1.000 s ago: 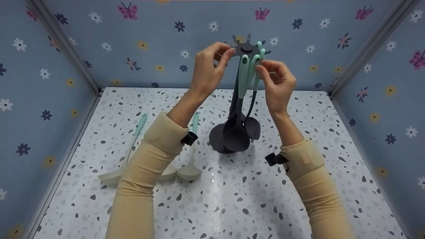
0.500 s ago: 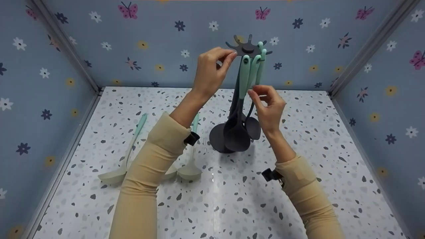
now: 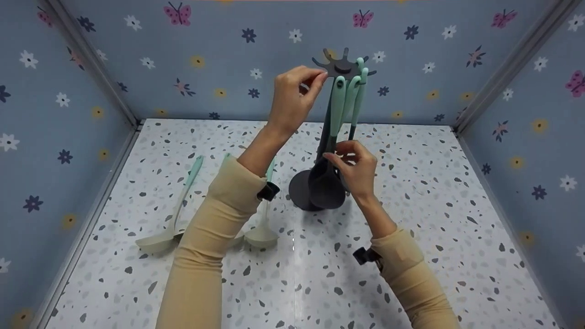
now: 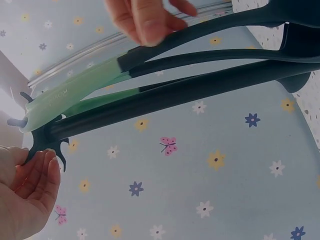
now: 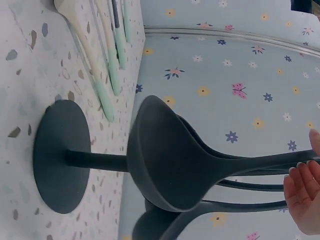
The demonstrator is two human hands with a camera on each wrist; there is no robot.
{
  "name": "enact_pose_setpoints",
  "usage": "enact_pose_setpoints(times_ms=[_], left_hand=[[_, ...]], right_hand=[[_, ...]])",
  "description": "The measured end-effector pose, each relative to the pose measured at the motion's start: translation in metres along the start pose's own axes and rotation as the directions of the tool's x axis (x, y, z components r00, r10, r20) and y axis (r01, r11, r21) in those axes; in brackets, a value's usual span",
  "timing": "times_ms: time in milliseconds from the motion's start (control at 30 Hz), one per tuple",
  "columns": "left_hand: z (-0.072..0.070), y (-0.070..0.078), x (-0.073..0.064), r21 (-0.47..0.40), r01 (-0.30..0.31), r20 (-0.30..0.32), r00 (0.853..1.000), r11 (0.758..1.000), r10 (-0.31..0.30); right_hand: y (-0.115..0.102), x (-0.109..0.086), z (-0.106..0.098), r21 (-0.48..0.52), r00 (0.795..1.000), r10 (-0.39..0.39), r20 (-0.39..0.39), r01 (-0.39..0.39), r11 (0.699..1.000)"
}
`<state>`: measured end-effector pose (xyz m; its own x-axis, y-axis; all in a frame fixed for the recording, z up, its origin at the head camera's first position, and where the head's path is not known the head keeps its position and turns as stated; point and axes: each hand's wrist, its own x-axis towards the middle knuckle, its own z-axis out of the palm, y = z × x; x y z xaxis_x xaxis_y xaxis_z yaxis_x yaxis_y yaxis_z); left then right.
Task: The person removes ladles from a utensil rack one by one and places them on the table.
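Observation:
A dark grey utensil stand with a hooked top [image 3: 343, 67] and a round base [image 3: 299, 189] stands upright on the table, several mint-handled utensils hanging from it. My left hand [image 3: 292, 98] pinches one of the top's hooks between thumb and fingers, as the left wrist view also shows. Lower down, my right hand [image 3: 358, 169] has thumb and fingers about the dark neck of the front ladle [image 3: 327, 189], just above its bowl. In the right wrist view that ladle's bowl [image 5: 170, 150] hangs beside the stand's post. Part of the utensils behind it is hidden by my right hand.
Left of the stand, cream utensils with mint handles lie on the speckled table [image 3: 388, 274]: a ladle [image 3: 157, 240], another one [image 3: 261, 235], and more between them, partly hidden under my left forearm. Patterned blue panels [image 3: 256, 50] enclose the back and sides.
My right hand has come down from the mint handles near the hooks to the front ladle's neck. My left hand stays at the hook, shifting slightly right with the stand's top.

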<state>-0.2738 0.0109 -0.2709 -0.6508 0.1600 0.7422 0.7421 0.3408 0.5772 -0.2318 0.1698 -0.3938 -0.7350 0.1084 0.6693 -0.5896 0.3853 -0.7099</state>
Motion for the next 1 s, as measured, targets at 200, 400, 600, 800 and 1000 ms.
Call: enact_pose_setpoints(times_ms=[200,400,600,800,1000], left_hand=[[0.001,0.000,0.000,-0.027,0.000,-0.017,1.000,1.000,0.000],[0.002,0.001,-0.001,-0.040,0.004,-0.022,1.000,0.999,-0.005],[0.003,0.000,-0.001,-0.060,0.006,-0.036,0.999,0.998,-0.008],[0.002,0.001,-0.001,-0.091,0.006,-0.039,0.999,0.996,-0.009],[0.003,0.001,-0.001,-0.067,0.011,-0.024,1.000,0.998,-0.013]], right_hand=[[0.013,-0.009,0.003,-0.013,0.998,0.049,0.027,-0.048,0.999],[0.023,-0.016,0.006,0.041,0.997,0.055,0.046,-0.057,0.998],[0.029,-0.020,0.010,0.099,1.000,-0.010,0.009,0.010,0.995],[0.011,-0.020,0.011,0.117,0.995,-0.080,-0.060,0.087,0.989],[0.002,-0.020,0.011,0.120,0.992,-0.090,-0.087,0.100,0.988]])
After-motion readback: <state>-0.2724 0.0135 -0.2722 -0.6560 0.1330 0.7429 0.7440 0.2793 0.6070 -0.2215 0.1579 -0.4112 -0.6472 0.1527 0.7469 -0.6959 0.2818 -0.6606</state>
